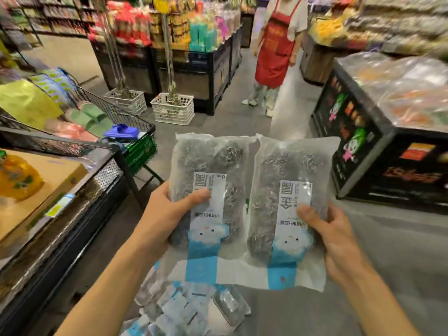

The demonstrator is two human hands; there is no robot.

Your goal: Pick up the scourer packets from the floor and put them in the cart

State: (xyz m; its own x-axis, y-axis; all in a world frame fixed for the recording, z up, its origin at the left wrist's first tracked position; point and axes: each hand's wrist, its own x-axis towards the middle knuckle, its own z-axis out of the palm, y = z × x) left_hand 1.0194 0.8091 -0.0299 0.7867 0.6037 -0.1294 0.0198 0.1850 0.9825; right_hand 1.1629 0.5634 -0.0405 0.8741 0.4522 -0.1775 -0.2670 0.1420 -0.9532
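Observation:
My left hand (pixel 167 214) grips one clear scourer packet (pixel 208 166) with a white and blue label, thumb across its front. My right hand (pixel 337 236) grips a second, identical scourer packet (pixel 288 166) beside it. Both packets are held up side by side at chest height, steel wool showing through the plastic. Below them, several more scourer packets (pixel 184 309) lie heaped on the grey floor. The black wire cart (pixel 121 115) stands at the left, ahead of my left hand, holding green slippers, pink goods and a blue item.
A black shelf unit (pixel 72 209) with a cardboard box runs along the left. A black display bin (pixel 378 146) stands at the right. A person in a red apron (pixel 276 44) stands in the aisle ahead. Two white crates (pixel 173 109) sit by a far display.

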